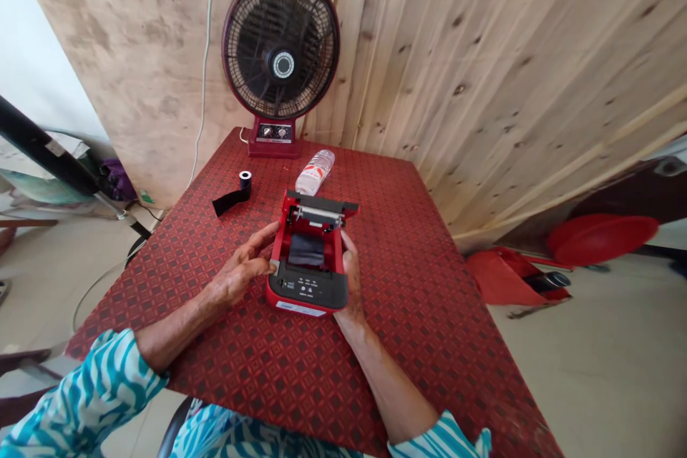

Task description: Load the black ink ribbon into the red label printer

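Note:
A small red and black printer point(308, 283) stands on the red patterned table point(418, 300) with its lid open; a dark roll lies in its bay. My left hand point(241, 273) rests against the printer's left side, fingers curled with the tips on its edge. My right hand point(351, 279) presses along the printer's right side, fingers wrapped on it. A black roll with a loose black strip point(236, 193) lies on the table to the far left of the printer.
A clear plastic bottle point(315, 172) lies on its side behind the printer. A dark red table fan point(280, 57) stands at the table's far edge against a wooden wall. Red plastic items point(563, 250) lie on the floor at right.

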The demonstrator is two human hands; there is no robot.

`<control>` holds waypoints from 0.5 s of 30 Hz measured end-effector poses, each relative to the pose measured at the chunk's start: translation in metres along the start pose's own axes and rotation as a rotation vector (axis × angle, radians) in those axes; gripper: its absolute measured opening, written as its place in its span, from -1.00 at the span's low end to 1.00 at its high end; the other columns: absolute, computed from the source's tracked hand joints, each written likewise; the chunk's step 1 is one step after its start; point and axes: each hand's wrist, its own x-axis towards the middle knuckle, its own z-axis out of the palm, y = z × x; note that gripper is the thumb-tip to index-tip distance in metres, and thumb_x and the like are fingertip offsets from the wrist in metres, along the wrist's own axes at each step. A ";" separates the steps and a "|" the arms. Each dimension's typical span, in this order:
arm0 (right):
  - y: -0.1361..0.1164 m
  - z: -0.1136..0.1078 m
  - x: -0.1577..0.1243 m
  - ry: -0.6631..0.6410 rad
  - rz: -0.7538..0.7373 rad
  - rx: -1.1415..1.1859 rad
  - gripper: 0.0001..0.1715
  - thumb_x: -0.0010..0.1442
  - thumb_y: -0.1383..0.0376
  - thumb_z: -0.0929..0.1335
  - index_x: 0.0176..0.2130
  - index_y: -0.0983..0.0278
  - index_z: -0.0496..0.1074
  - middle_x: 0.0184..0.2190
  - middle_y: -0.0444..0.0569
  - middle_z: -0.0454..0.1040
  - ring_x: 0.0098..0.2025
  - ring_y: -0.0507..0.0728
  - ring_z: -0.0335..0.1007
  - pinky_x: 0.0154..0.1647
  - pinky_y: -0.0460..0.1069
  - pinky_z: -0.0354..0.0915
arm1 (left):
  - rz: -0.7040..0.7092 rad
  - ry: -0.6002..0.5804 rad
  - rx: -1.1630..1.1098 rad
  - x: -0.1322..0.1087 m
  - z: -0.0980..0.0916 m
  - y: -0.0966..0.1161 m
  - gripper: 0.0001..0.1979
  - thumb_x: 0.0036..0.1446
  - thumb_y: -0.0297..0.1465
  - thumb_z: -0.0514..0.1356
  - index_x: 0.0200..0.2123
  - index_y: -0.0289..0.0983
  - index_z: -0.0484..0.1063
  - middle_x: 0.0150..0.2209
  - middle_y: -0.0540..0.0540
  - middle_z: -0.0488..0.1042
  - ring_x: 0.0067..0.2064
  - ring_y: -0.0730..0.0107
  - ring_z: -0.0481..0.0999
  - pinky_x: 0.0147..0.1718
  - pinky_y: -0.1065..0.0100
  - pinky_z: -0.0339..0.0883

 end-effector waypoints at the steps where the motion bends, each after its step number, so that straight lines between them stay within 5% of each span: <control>1: 0.000 0.000 0.001 0.010 -0.015 -0.002 -0.55 0.16 0.09 0.27 0.01 0.14 0.41 0.06 -0.04 0.45 0.14 0.27 0.27 0.15 0.17 0.21 | -0.004 0.002 0.013 0.000 -0.001 0.000 -0.23 -0.15 -0.51 0.16 0.22 -0.10 0.22 0.28 -0.08 0.20 0.27 -0.03 0.16 0.12 0.06 0.22; 11: 0.008 -0.001 -0.002 0.075 -0.017 -0.018 -0.53 0.14 0.05 0.29 0.00 0.15 0.43 0.00 -0.02 0.50 0.19 0.28 0.20 0.23 0.21 0.09 | 0.017 -0.007 0.038 -0.002 -0.001 -0.002 -0.29 -0.09 -0.49 0.14 0.20 -0.10 0.24 0.27 -0.07 0.21 0.18 0.01 0.32 0.09 0.08 0.24; 15: 0.012 0.000 -0.006 0.081 -0.030 0.012 -0.45 0.18 0.01 0.24 0.09 0.15 0.35 0.07 -0.01 0.44 0.21 0.25 0.18 0.23 0.20 0.10 | 0.097 0.044 0.329 -0.004 -0.002 0.009 -0.45 -0.03 -0.42 0.16 0.11 -0.14 0.37 0.27 -0.13 0.19 0.24 -0.03 0.22 0.11 0.03 0.21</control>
